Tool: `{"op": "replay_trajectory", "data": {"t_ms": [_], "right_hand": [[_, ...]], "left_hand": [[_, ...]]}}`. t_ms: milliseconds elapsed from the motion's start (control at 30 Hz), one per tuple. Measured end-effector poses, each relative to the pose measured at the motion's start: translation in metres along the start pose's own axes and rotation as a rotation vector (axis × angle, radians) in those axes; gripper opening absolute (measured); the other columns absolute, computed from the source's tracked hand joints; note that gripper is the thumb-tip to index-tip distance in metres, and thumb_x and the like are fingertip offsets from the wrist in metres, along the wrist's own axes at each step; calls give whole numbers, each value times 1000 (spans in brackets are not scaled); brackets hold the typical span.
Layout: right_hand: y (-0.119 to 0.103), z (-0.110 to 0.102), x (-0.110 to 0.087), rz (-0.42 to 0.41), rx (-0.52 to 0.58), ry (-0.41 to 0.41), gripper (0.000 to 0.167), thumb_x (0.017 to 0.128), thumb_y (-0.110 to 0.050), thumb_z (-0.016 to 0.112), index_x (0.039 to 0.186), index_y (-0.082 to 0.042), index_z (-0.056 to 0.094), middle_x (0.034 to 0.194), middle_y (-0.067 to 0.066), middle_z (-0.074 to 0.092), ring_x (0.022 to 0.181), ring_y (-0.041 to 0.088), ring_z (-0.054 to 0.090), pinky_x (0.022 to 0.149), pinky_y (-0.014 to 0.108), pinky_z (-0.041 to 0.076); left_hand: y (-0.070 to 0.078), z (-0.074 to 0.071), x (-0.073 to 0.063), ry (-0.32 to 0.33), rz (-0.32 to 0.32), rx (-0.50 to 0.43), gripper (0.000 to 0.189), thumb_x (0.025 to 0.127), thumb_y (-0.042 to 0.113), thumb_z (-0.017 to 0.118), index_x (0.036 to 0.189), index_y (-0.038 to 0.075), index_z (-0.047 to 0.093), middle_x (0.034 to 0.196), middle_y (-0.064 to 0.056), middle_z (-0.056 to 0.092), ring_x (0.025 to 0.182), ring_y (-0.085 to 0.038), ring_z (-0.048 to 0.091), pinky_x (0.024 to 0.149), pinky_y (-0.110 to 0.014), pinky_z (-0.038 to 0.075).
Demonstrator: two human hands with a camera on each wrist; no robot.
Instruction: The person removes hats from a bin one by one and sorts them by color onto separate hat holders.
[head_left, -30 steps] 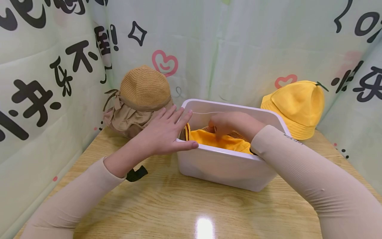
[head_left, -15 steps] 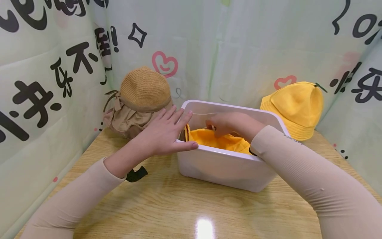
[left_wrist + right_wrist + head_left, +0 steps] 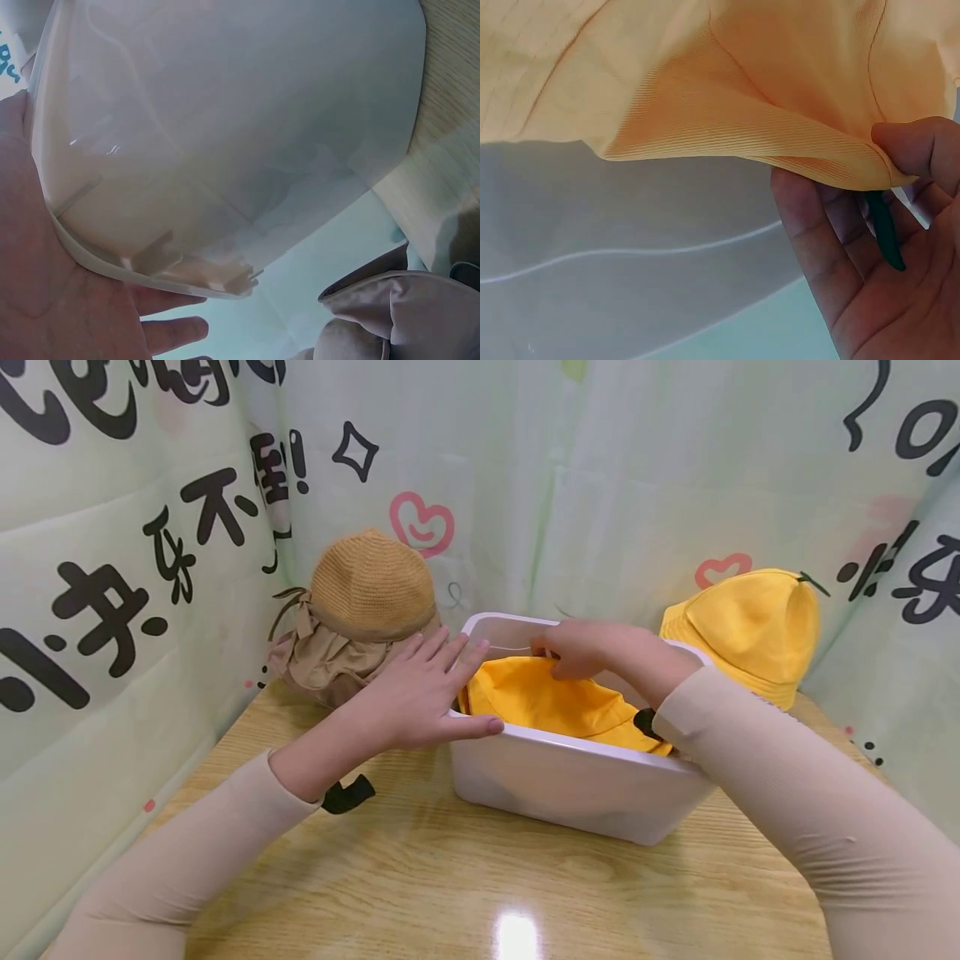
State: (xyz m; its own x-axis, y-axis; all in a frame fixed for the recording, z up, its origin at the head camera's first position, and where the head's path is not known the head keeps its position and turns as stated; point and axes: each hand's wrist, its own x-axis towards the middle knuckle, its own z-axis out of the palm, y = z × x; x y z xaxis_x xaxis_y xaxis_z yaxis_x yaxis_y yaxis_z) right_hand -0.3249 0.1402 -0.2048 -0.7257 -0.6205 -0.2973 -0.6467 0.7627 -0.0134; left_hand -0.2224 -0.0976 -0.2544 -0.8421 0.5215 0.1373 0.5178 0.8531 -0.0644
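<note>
A white plastic bin (image 3: 570, 785) stands in the middle of the table. Inside it a yellow bucket hat (image 3: 555, 693) comes up to the rim. My right hand (image 3: 592, 647) reaches over the bin and pinches this hat at the tip of its crown. The right wrist view has the thumb and fingers on the yellow cloth (image 3: 705, 82), with a green stem (image 3: 885, 232) hanging by the fingers. At the bin's left corner rests my left hand (image 3: 412, 702), its fingers straight and spread. From the left wrist, the palm (image 3: 67, 277) lies along the bin's edge.
Behind my left hand sits a straw hat (image 3: 371, 581) with a gathered beige fabric brim. Another yellow bucket hat (image 3: 750, 627) with a green stem stands at the back right, beyond the bin. Printed curtains (image 3: 622, 485) enclose the wooden table (image 3: 375, 885).
My right hand has risen, bringing the yellow hat higher in the bin. The brown woven material seen behind it earlier is now covered. My left hand stays at the rim.
</note>
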Motion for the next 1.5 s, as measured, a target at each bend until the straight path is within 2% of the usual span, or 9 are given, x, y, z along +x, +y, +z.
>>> {"op": "replay_trajectory", "data": {"t_ms": [500,833,1233,1500], "right_hand": [[15,-21,-15,-16,-46,86,21,90,-3,60,110,-8,60,100,10,64,89,28,57,83,41,50],[16,-40,-28,-33,-67,155,21,88,-3,58,108,-9,61,97,10,65,87,28,57,81,42,48],[17,-57,-41,-29,-78,232,19,89,-4,58,106,-9,63,92,8,64,82,26,56,76,39,46],[12,-76,-51,-19,-113,311,18,89,-6,55,104,-10,64,92,10,64,82,27,55,74,39,44]], "left_hand": [[1,0,1,1,-13,17,107,82,91,19,162,21,8,167,-12,14,154,-36,7,121,-58,11],[1,-1,1,10,-20,8,108,81,92,19,162,22,6,167,-10,15,154,-36,8,121,-57,11],[2,-1,1,-11,-26,-1,108,81,92,20,161,23,0,165,-15,19,154,-36,7,121,-57,9],[1,0,1,14,-9,24,104,81,92,17,161,27,1,167,-11,14,153,-38,8,121,-58,12]]}}
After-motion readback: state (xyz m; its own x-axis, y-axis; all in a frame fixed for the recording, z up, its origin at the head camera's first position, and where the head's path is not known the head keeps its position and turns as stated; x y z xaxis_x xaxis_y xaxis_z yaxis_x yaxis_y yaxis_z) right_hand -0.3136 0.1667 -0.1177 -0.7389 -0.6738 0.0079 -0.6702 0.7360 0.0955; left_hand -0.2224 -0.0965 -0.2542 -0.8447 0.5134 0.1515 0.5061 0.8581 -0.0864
